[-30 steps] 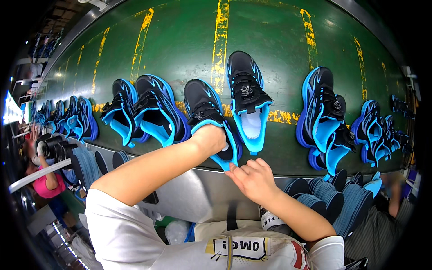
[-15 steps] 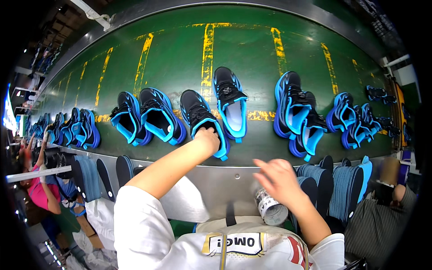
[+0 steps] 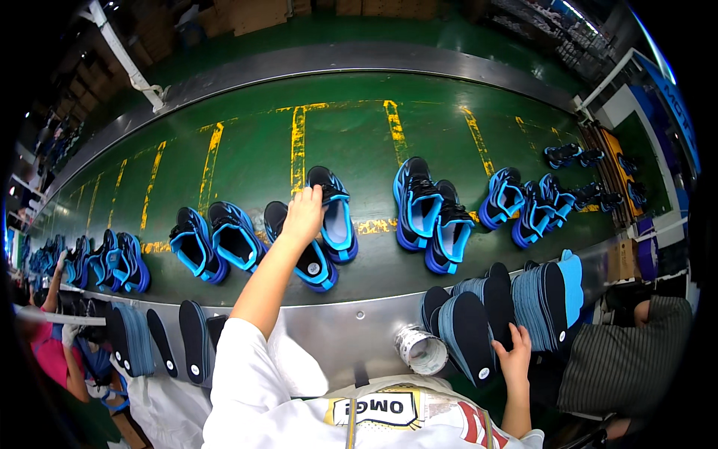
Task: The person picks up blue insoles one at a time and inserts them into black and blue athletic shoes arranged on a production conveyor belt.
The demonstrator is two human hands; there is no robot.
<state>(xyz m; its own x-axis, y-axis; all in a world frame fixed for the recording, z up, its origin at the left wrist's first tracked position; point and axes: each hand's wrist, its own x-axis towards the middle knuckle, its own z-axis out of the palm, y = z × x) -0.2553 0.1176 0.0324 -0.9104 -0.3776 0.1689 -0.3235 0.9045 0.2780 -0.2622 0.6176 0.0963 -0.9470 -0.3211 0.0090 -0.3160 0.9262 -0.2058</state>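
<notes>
left hand (image 3: 303, 215), grip unclear, at a black sneaker with bright-blue lining (image 3: 339, 203); right hand (image 3: 514, 358), spread, near stacked flat black-topped insoles (image 3: 465, 337).

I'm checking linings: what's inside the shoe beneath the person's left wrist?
Inside that shoe, a dark surface with a round white label shows toward the heel. The left hand, wrist included, covers the middle; the toe interior is hidden under the upper.

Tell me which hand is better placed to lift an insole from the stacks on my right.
Probably your right hand: it is beside the nearest insole stack, open and apparently empty. Your left hand is stretched out to a black-and-blue shoe.
</notes>
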